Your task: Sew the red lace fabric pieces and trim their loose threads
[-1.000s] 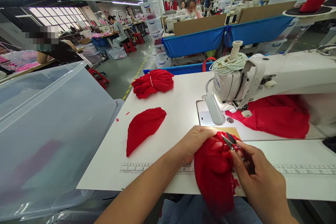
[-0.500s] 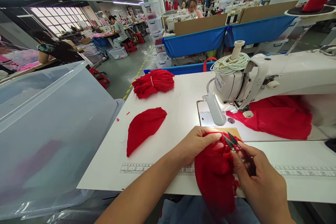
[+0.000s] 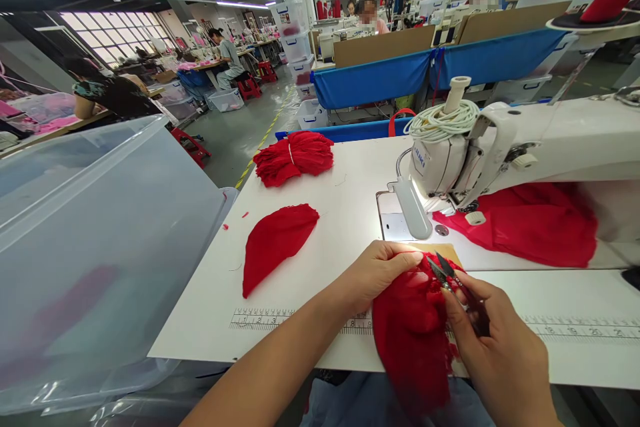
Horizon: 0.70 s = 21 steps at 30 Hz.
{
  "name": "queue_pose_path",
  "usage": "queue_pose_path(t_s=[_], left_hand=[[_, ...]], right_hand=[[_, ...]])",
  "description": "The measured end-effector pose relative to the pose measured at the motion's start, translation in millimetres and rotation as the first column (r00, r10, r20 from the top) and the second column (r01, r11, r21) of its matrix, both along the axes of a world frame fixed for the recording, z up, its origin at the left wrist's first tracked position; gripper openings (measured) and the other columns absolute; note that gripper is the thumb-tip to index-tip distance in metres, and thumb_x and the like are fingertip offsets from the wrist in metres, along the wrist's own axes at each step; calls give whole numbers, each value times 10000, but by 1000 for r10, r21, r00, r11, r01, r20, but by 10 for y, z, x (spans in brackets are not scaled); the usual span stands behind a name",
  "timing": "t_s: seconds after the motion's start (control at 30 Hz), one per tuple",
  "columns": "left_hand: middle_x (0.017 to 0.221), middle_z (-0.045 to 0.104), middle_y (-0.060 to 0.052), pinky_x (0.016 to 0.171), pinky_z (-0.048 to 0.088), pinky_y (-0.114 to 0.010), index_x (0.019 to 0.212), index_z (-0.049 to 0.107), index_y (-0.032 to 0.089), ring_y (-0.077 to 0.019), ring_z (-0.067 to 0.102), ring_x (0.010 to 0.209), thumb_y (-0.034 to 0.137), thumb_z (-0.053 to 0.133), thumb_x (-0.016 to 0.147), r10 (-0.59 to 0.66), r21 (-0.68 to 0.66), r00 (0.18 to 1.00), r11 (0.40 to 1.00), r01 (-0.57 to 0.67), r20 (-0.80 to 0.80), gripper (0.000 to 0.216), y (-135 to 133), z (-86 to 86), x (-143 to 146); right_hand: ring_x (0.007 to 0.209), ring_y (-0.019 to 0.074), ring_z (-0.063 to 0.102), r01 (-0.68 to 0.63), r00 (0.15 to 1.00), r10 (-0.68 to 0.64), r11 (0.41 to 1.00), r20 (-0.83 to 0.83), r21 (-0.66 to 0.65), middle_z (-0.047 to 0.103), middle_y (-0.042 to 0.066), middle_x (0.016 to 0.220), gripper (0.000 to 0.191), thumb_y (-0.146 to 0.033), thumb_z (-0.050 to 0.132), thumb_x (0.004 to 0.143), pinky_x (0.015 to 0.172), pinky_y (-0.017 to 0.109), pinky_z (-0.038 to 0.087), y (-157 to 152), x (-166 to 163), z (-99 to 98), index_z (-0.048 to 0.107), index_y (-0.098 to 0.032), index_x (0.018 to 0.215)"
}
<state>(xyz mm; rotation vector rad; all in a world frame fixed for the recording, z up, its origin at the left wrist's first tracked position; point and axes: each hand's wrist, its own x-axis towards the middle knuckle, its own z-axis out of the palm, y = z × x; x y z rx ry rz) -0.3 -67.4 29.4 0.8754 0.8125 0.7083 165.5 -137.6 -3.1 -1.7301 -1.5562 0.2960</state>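
My left hand (image 3: 383, 273) pinches the top edge of a red fabric piece (image 3: 407, 340) between thumb and fingers. The fabric hangs over the table's front edge toward my lap, its upper right part bunched and ruffled. Thread snips (image 3: 463, 287) are gripped in my right hand (image 3: 500, 333), their two dark blades pointing up and left, slightly apart, at the ruffled edge. Whether a blade touches the cloth I cannot tell. Behind my hands stands a white sewing machine (image 3: 500, 140), with more red fabric (image 3: 540, 227) lying under its arm.
On the white table (image 3: 200, 327) lie a curved red fabric piece (image 3: 277, 243) and a tied red bundle (image 3: 295, 157). A printed ruler (image 3: 255, 319) runs along the front. A large translucent bin (image 3: 115, 233) stands at the left. Other people sit at machines farther back.
Almost nothing differs. The whole view has shifted very slightly, while both hands, the fabric and the snips keep the same places relative to each other.
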Motion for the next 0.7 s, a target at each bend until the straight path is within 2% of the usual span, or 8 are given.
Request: queue_pose_path(t_s=[0.13, 0.27, 0.4, 0.47, 0.53, 0.63, 0.7], left_hand=[[638, 629, -19, 633, 413, -222, 753, 701, 108, -107, 546, 603, 513, 794, 643, -17, -31, 1000, 999, 17, 17, 429, -8, 28, 0], [648, 634, -21, 626, 406, -218, 760, 707, 105, -102, 542, 601, 519, 789, 654, -23, -17, 999, 1000, 23, 28, 435, -5, 15, -3], [661, 627, -18, 633, 403, -221, 755, 694, 106, -102, 536, 606, 508, 779, 672, -35, -10, 998, 999, 35, 47, 419, -4, -16, 1], [661, 620, -16, 648, 410, -229, 744, 683, 111, -106, 534, 613, 508, 770, 680, -35, -7, 998, 999, 36, 48, 412, -10, -15, 8], [676, 615, -18, 656, 411, -236, 733, 668, 117, -114, 530, 633, 508, 735, 714, -46, 35, 999, 998, 45, 26, 398, -18, -1, 17], [696, 600, -23, 642, 393, -240, 691, 637, 124, -123, 505, 655, 497, 638, 796, -44, 209, 995, 976, 62, -90, 388, -29, 27, 29], [721, 600, -31, 653, 393, -246, 669, 621, 129, -132, 501, 678, 470, 582, 835, -18, 324, 986, 943, 72, -168, 381, -32, 43, 35]], right_hand=[[487, 160, 635, -7, 998, 4, 998, -55, -57, 718, -18, 717, 418, -622, 507, 844, 434, 264, 484, 14, 1, -15, 627, -251, 993], [631, 185, 696, -39, 982, 20, 994, -189, -98, 747, 25, 857, 383, -582, 528, 854, 492, 262, 526, 24, -15, -12, 629, -246, 1009], [721, 211, 716, -116, 904, 57, 987, -425, -114, 747, 64, 919, 370, -542, 581, 845, 578, 285, 582, 18, -30, -20, 630, -223, 1027], [749, 218, 718, -134, 870, 67, 985, -488, -104, 746, 74, 935, 385, -548, 585, 839, 615, 298, 593, 20, -44, -13, 629, -216, 1027], [705, 213, 713, -85, 891, 32, 992, -452, -98, 746, 69, 891, 408, -580, 572, 829, 581, 294, 582, 28, -67, 2, 635, -215, 1001], [562, 198, 672, 79, 979, -81, 997, -188, -16, 732, 50, 772, 489, -672, 522, 808, 454, 279, 516, 44, -109, 8, 655, -222, 943], [560, 196, 670, 137, 991, -136, 987, -16, 89, 723, 46, 751, 516, -681, 466, 847, 428, 267, 478, 53, -132, -12, 663, -218, 961]])
